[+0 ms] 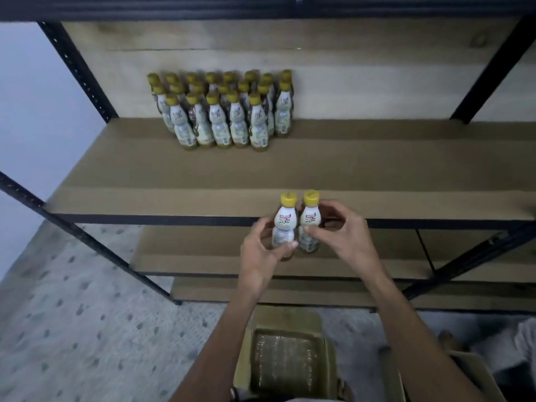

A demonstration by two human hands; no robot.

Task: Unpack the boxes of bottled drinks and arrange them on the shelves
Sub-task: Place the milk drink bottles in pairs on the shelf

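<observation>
The left bottle (285, 224) and the right bottle (309, 220) stand upright side by side, long axes vertical, yellow caps up and white labels facing the camera. They touch or nearly touch, held in the air at the front edge of the shelf (377, 175). The left hand (262, 253) curls round the left bottle's lower body, thumb across its front. The right hand (342, 236) wraps the right bottle from the side, thumb on the label. Farther back on the same shelf, a group of bottles (223, 111) stands upright in rows against the rear board. A lower shelf (203, 250) lies beneath. On the speckled floor (72, 314) sits an open box (285, 364), whose blurred contents look like plastic wrap.
</observation>
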